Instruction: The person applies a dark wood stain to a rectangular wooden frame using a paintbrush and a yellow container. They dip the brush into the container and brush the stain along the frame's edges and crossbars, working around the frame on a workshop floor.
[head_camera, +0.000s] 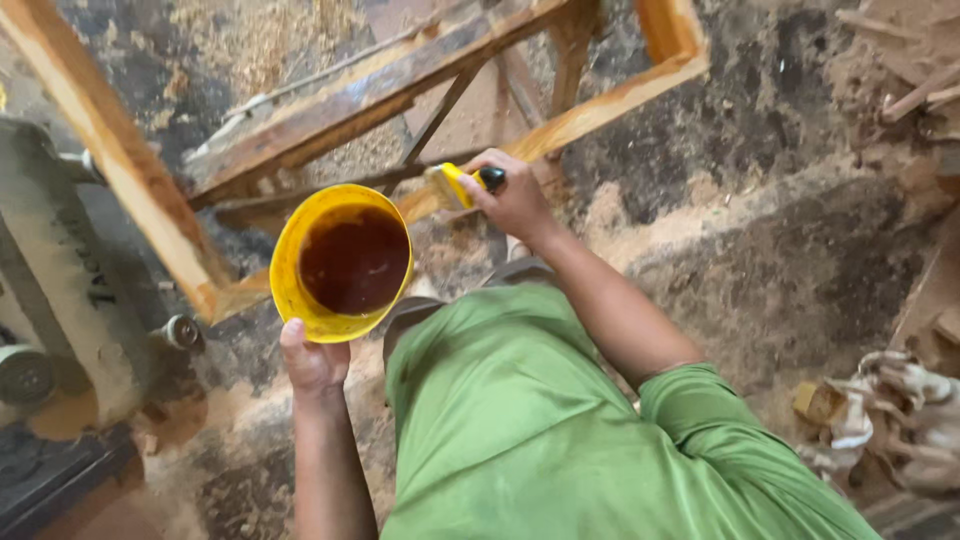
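- Your right hand (515, 200) grips a yellow-handled brush (462, 184) against the wooden frame's (590, 112) rail — bristles pointing left.
- Your left hand (315, 362) cups the yellow stain bowl (340, 262) just beside it.

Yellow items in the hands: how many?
2. A round yellow plastic bowl of dark brown liquid in the left hand, and a yellow-handled paintbrush in the right hand, against the wooden frame. None seem hidden.

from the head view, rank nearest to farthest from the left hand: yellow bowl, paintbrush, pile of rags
1. Yellow bowl: held in the left hand, just above it.
2. Paintbrush: up and right, in the right hand.
3. Pile of rags: far right, on the floor.
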